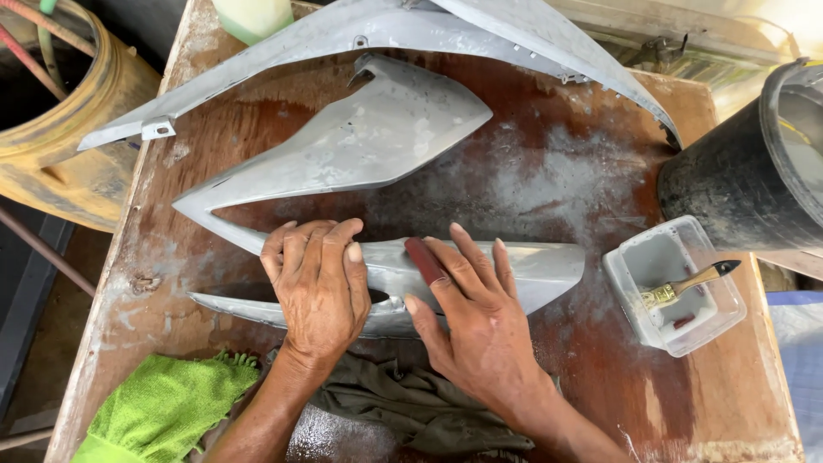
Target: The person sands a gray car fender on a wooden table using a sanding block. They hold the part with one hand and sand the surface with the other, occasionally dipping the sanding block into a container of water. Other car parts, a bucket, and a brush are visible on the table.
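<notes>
Head view, paintbrush (pixel 688 285) in clear tub (pixel 632 279), hands on panel (pixel 549 266)

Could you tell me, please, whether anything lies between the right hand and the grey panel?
Yes: a small reddish-brown pad lies under the right hand, against the grey panel. The left hand rests on it bare.

I see pale grey panels (pixel 369 141) mottled with whitish patches, a dark red sanding strip (pixel 424 260), a reddish-brown counter (pixel 591 343) dusted white, a bright green cloth (pixel 163 407), an olive rag (pixel 411 407) and a black bucket (pixel 737 184)
</notes>
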